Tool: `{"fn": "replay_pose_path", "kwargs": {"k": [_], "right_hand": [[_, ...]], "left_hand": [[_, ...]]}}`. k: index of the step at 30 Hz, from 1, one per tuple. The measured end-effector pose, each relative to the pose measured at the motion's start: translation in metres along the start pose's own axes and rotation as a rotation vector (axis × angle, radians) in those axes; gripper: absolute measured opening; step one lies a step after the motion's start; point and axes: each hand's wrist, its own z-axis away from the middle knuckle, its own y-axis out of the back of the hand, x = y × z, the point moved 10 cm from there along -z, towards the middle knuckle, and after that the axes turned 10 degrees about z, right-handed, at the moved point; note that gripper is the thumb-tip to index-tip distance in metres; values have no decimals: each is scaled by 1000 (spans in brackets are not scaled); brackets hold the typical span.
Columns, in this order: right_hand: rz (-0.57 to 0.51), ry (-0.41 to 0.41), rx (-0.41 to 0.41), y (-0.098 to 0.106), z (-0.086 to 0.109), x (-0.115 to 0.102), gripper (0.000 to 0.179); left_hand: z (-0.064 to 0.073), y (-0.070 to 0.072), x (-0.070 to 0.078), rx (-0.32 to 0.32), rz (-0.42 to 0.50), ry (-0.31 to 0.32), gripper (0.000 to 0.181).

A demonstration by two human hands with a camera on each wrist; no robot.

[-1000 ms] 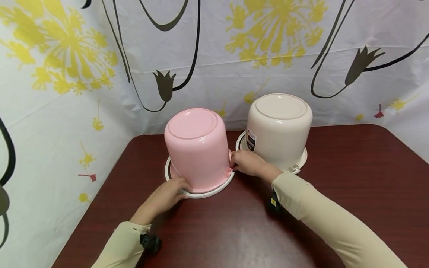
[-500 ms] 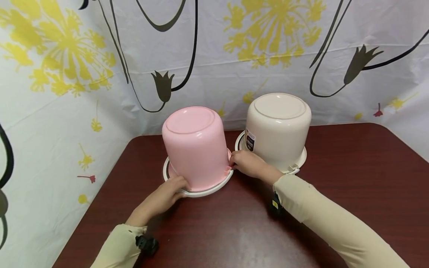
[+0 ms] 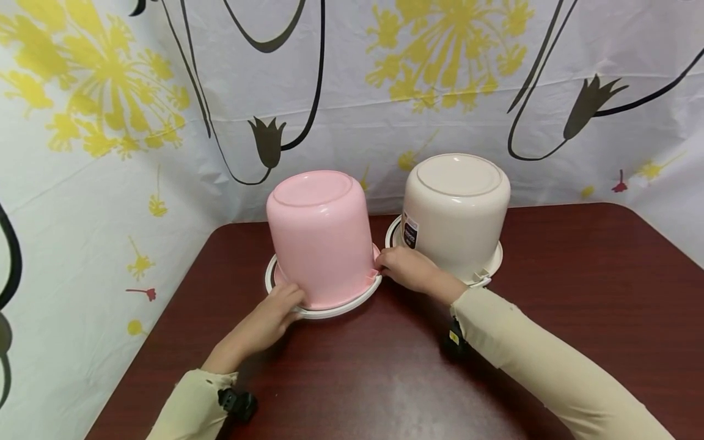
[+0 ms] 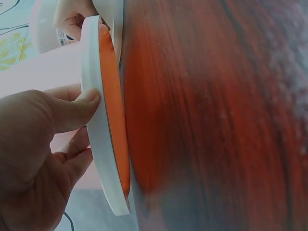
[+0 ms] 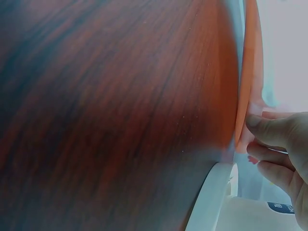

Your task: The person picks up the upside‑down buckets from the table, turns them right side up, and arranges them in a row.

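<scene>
Upturned pink bucket point(image 3: 319, 235) now tipped slightly off the table point(image 3: 385, 379), near rim lifted since a moment ago, left hand point(image 3: 273, 319) and right hand point(image 3: 406, 269) pinching its white rim point(image 3: 330, 310).

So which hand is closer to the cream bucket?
The right. The right hand sits between the two buckets, just in front of the cream bucket; the left hand is beyond the pink bucket, gripping its rim.

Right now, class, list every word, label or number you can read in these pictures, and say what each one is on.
Label on the side of the beige bucket: a small dark sticker with print too small and blurred to read.
Pink bucket: no text visible.
Nothing else carries writing.
</scene>
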Motion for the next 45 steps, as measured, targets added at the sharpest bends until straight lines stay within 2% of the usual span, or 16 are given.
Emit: {"fn": "replay_pose_path", "kwargs": {"k": [10, 18, 24, 30, 35, 37, 45], "right_hand": [[-31, 18, 62, 9, 3, -1, 14], [8, 0, 72, 16, 3, 0, 17], [7, -49, 89, 28, 2, 4, 16], [-3, -42, 125, 44, 0, 3, 16], [18, -45, 153, 60, 1, 4, 13], [19, -48, 162, 67, 2, 5, 13], [27, -23, 187, 90, 2, 5, 16]], "left_hand": [[-5, 3, 7, -3, 13, -33, 24], [-7, 6, 11, 7, 3, -75, 28], [-10, 15, 14, 21, 6, -82, 28], [-12, 27, 19, 35, 35, -100, 29], [-17, 37, 22, 34, 93, -119, 30], [-19, 41, 24, 28, 113, -119, 30], [-26, 58, 30, -29, 155, -50, 27]]}}
